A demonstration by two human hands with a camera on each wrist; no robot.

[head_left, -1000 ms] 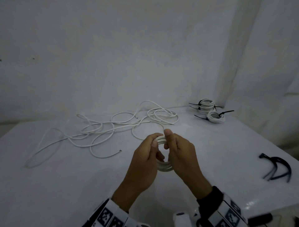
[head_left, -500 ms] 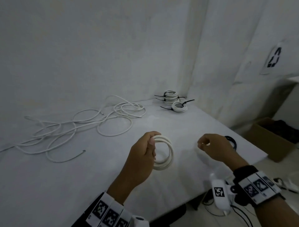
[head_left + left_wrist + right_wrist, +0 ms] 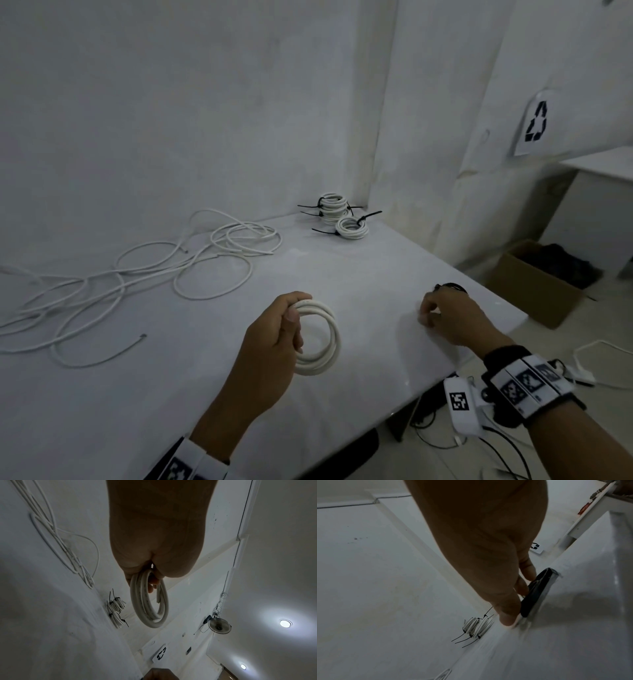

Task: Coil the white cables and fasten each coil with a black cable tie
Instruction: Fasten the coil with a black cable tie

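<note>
A: What's around?
B: Loose white cables (image 3: pixel 144 274) sprawl left; tied coils (image 3: pixel 342 216) sit at the table's (image 3: pixel 102 411) far corner.
A: The hands?
B: Left hand (image 3: pixel 270 346) grips the fresh coil (image 3: pixel 320 339) at centre frame. Right hand (image 3: pixel 452 318), fingers curled, reaches the black cable ties (image 3: pixel 534 595) lower right; grip unclear.

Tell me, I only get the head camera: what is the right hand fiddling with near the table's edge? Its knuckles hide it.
Observer: The right wrist view shows the right hand with its fingertips on a bundle of black cable ties. I cannot tell whether they grip one yet.
Operator: Is the coil in the left hand tied?
Observer: The left wrist view shows the left hand holding the coil with no tie on it. A cut end hangs loose inside the loop.
Operator: Anything overhead?
Observer: Two lit ceiling lamps and a wall fan.
</note>
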